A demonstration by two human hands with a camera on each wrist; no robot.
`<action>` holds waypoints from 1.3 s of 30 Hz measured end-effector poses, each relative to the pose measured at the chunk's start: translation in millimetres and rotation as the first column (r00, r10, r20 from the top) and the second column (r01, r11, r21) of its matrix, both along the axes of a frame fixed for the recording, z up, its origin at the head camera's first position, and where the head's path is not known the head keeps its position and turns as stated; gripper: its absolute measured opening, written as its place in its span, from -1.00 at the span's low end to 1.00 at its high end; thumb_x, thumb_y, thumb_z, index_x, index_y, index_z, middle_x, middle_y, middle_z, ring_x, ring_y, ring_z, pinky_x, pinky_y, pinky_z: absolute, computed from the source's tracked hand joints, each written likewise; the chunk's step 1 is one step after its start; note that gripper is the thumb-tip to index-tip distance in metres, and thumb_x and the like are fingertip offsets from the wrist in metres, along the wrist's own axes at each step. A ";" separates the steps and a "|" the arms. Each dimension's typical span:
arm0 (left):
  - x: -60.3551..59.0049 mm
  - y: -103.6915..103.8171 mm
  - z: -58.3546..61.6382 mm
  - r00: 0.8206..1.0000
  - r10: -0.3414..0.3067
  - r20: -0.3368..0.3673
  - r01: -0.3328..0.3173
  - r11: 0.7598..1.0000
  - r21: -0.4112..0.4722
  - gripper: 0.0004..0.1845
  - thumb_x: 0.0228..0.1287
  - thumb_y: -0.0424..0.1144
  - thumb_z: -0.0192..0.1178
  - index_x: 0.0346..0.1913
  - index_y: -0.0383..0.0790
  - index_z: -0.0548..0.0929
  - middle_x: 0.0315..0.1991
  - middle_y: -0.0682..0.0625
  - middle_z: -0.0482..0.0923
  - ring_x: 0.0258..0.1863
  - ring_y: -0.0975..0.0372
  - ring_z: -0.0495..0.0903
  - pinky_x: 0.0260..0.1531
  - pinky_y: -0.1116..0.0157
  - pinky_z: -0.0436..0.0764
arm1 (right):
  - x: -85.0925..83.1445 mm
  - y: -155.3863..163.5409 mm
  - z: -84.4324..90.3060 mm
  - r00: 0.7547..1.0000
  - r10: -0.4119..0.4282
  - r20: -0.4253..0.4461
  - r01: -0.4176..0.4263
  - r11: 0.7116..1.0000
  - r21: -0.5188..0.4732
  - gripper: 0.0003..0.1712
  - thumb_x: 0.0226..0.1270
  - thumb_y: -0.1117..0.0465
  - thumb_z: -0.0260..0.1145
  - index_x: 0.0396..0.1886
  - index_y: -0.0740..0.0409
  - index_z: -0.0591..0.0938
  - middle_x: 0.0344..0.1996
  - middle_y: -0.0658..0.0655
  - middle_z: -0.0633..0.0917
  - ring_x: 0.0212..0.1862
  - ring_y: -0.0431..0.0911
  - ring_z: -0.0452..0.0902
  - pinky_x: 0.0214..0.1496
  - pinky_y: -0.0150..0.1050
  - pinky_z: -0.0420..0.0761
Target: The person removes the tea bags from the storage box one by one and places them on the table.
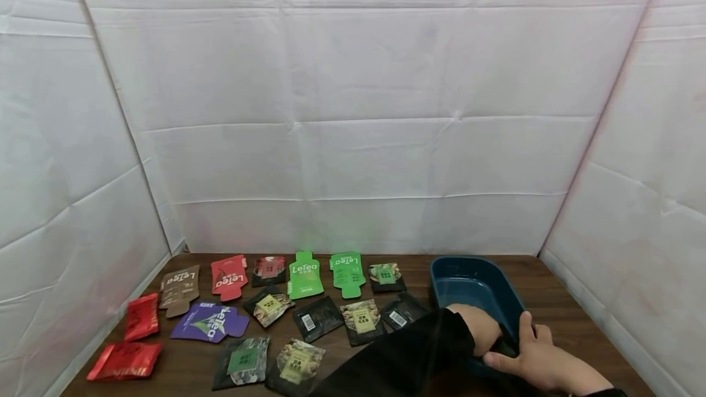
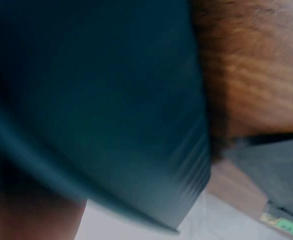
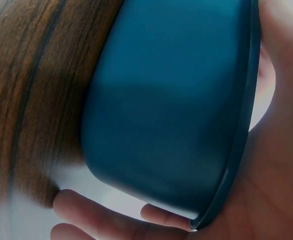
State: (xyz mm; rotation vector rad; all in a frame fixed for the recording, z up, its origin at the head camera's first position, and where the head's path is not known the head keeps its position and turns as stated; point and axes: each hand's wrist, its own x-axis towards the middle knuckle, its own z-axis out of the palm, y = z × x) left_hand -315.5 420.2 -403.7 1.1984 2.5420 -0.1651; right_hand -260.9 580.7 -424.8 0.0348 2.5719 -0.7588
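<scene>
A deep blue plastic tray (image 1: 474,268) stands on the right side of the table. My right hand (image 1: 546,357) holds its right side, thumb over the rim and fingers along the outer wall, as the right wrist view shows around the tray wall (image 3: 156,110). My left hand (image 1: 478,326) reaches over the left rim into the tray, bent downward at the wrist. Its fingertips are hidden, and a dark object (image 1: 504,347) shows between it and my right thumb; I cannot tell whether the left fingers hold it. In the left wrist view, the tray's wall (image 2: 111,100) fills most of the picture.
Left of the tray lie several flat packets: black sachets (image 1: 317,318), green LeTea packs (image 1: 305,276), a red LeTea pack (image 1: 228,277), a brown one (image 1: 179,290), a purple one (image 1: 209,322) and shiny red packets (image 1: 125,361). White cloth walls (image 1: 358,158) enclose the wooden table (image 1: 573,317).
</scene>
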 end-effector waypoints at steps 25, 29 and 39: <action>-11.2 -4.8 -11.4 0.967 -0.032 -0.254 0.069 0.988 0.140 -0.89 0.47 -0.03 0.18 -0.26 0.26 0.65 -0.41 0.35 0.51 -0.45 0.45 0.45 -0.28 0.42 0.50 | 2.7 -4.0 4.5 1.000 -0.006 -0.007 0.006 0.999 0.045 0.51 0.28 -0.45 0.21 0.32 0.75 -0.42 0.19 0.92 -0.18 0.22 0.78 -0.15 0.09 0.55 0.19; -13.0 -20.2 -1.6 0.935 -0.008 -0.354 0.092 0.971 0.222 -0.89 0.49 -0.03 0.15 -0.17 0.28 0.68 -0.36 0.37 0.55 -0.44 0.48 0.46 -0.33 0.46 0.49 | 3.2 -6.0 6.1 1.000 -0.002 -0.018 0.003 0.999 0.048 0.48 0.30 -0.43 0.20 0.31 0.77 -0.40 0.18 0.92 -0.15 0.22 0.78 -0.12 0.08 0.55 0.21; -19.8 -98.9 26.9 0.894 0.101 -0.436 0.173 0.821 0.544 -0.76 0.57 -0.19 0.05 0.10 0.00 0.68 -0.33 0.18 0.64 -0.49 0.46 0.48 -0.42 0.55 0.40 | -0.4 -4.0 2.9 1.000 -0.017 0.005 0.017 0.999 0.035 0.50 0.28 -0.43 0.22 0.31 0.78 -0.39 0.16 0.94 -0.16 0.21 0.78 -0.11 0.11 0.49 0.25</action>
